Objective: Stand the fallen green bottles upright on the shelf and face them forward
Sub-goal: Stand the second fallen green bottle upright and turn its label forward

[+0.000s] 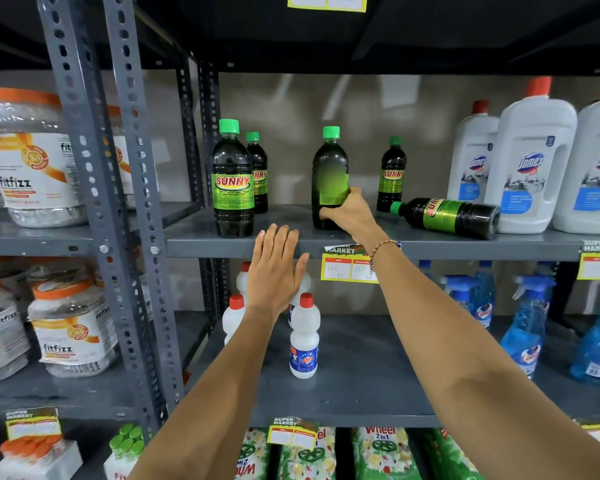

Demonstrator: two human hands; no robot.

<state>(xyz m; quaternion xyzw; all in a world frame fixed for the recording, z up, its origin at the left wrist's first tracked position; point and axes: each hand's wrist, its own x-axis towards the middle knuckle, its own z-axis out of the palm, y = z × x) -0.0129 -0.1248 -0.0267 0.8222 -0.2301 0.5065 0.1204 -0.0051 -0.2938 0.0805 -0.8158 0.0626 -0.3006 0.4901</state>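
Note:
On the grey shelf [291, 242] stand several dark bottles with green caps and green SUNNY labels. My right hand [350, 211] grips the lower part of the middle bottle [329, 168], which is upright with its label turned partly sideways. One green bottle [447, 216] lies on its side at the right, cap pointing left. A front-left bottle [232, 181] faces forward, with another bottle [258, 168] behind it. A back bottle [391, 174] stands to the right of my hand. My left hand [278, 268] hovers flat at the shelf's front edge, fingers apart, holding nothing.
White Domex jugs [530, 161] crowd the right end of the shelf, touching the fallen bottle's base. Fitfizz jars [32, 157] fill the left rack behind grey uprights [90, 202]. Small white bottles [303, 337] and blue sprayers [527, 327] stand on the shelf below. A price tag [347, 268] hangs on the edge.

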